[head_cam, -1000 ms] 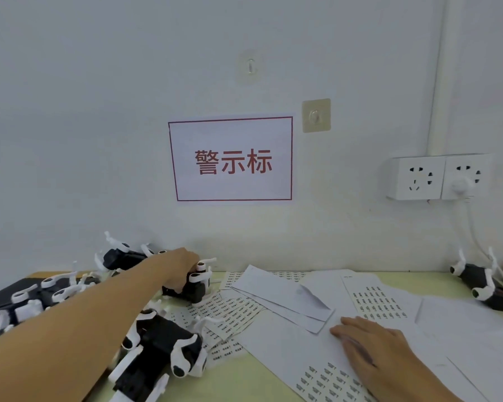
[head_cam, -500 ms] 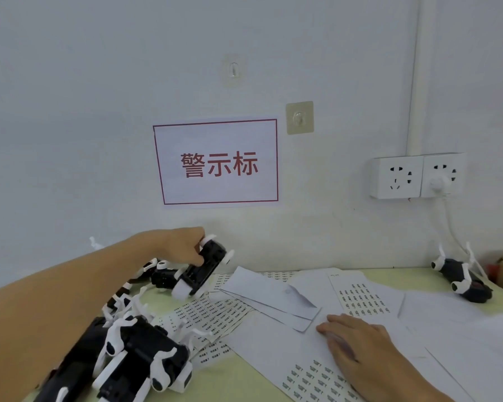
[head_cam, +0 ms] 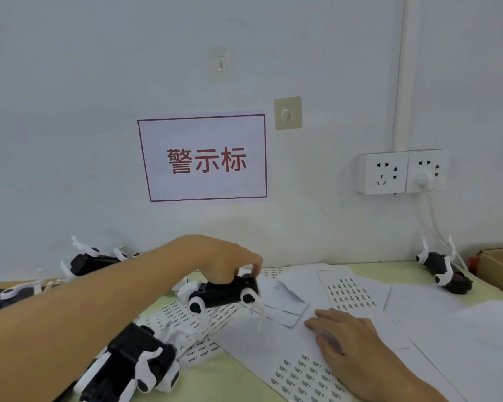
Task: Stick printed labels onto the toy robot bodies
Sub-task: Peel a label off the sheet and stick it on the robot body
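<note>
- The left hand (head_cam: pixel 224 261) grasps a black toy robot (head_cam: pixel 224 291) from above, carried over the label sheets (head_cam: pixel 349 291) at mid-table. Its thin white legs dangle and could snag a sheet's edge.
- The right hand (head_cam: pixel 346 340) lies flat and relaxed on the near sheet, grasping nothing. If it lifts, loose sheets may slide.
- Another toy robot (head_cam: pixel 134 364) sits near left, close to the forearm; a nudge could knock it.

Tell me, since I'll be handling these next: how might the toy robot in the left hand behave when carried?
The toy robot probably feels light: the left hand lifts it by fingertips alone. Its thin white legs dangle, so they likely flop and snag the label sheets.
</note>
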The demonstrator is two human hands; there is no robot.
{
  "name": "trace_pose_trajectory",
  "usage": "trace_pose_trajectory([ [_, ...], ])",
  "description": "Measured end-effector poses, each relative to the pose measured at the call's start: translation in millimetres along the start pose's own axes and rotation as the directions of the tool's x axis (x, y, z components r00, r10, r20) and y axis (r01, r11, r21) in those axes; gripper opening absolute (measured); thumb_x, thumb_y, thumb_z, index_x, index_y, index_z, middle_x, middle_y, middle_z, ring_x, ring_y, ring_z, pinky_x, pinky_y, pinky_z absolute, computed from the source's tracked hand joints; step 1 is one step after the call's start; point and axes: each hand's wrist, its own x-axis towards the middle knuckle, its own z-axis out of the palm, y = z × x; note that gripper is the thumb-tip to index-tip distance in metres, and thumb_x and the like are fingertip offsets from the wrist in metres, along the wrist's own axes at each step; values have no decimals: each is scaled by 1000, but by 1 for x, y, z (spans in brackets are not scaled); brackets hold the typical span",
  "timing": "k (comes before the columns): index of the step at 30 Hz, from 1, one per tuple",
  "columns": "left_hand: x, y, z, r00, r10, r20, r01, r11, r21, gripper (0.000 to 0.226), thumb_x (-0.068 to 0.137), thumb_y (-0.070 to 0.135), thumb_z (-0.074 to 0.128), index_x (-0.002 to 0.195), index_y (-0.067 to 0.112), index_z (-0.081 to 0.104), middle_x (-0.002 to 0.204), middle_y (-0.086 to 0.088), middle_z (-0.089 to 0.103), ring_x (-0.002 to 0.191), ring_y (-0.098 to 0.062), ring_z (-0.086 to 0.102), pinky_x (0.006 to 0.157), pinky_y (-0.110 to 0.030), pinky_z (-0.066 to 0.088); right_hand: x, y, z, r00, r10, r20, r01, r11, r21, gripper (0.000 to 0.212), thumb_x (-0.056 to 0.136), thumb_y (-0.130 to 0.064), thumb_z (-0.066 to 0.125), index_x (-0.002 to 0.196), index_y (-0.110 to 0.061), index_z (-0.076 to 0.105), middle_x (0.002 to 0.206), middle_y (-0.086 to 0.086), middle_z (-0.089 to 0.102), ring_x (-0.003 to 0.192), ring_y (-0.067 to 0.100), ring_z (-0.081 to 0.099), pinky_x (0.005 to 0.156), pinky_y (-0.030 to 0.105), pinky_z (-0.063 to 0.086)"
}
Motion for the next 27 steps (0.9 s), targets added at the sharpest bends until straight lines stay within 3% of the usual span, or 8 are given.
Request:
trace_pose_trajectory([
  [5,14,25,17,1000,21,1,-21,999,47,53,96,2,40,139,32,46,125,-1,56,101,-22,51,88,-36,46,1,0,0,1000,-10,14,10,1000,-7,38,105,-42,34,141,-45,46,156,-22,30,148,3,16,119,27,8],
  [9,11,34,11,997,-59,46,57,998,24,56,98,13,38,149,38,37,153,4,40,133,-21,44,109,-40,38,0,-2,-3,1000,-21,11,21,1000,1,39,106,-40,34,142,-41,47,151,-22,36,145,0,21,116,25,10],
  [13,9,58,11,973,20,-232,-51,990,-131,51,101,14,39,150,30,37,153,-2,37,136,-22,41,110,-37,38,0,-3,-4,1000,-19,0,19,1000,12,39,106,-34,33,142,-40,45,149,-21,38,142,4,27,111,23,15],
  [16,14,94,30,882,61,-467,-221,929,-296,46,101,13,41,146,22,43,147,-2,44,134,-18,42,107,-30,37,1,0,-3,1000,7,-17,-7,999,36,43,105,-27,32,145,-42,39,160,-15,21,147,17,25,120,37,21],
  [18,24,119,54,830,34,-557,-302,867,-396,45,100,11,41,144,21,42,144,1,45,131,-15,42,100,-25,36,2,2,-4,996,4,-95,6,995,101,44,104,-16,35,142,-37,43,158,-10,26,145,17,31,118,39,29],
  [21,43,139,94,805,-81,-588,-310,787,-533,49,98,6,39,145,19,33,145,1,40,125,-12,42,95,-23,38,3,2,-7,957,83,-277,-6,963,269,48,98,1,37,128,-33,52,145,-6,40,127,7,49,106,29,43],
  [24,64,141,123,821,-154,-550,-236,784,-574,56,101,16,38,155,16,22,156,0,33,137,-15,38,107,-27,37,5,5,-11,900,251,-356,-75,895,440,49,95,7,39,116,-35,53,131,-6,47,98,0,63,87,23,53],
  [27,75,142,135,810,-122,-574,-201,861,-467,48,100,47,42,141,22,44,146,9,42,136,-11,36,110,-28,30,8,8,-13,846,364,-389,-126,846,517,47,90,6,45,110,-35,54,122,-5,50,94,5,63,83,25,52],
])
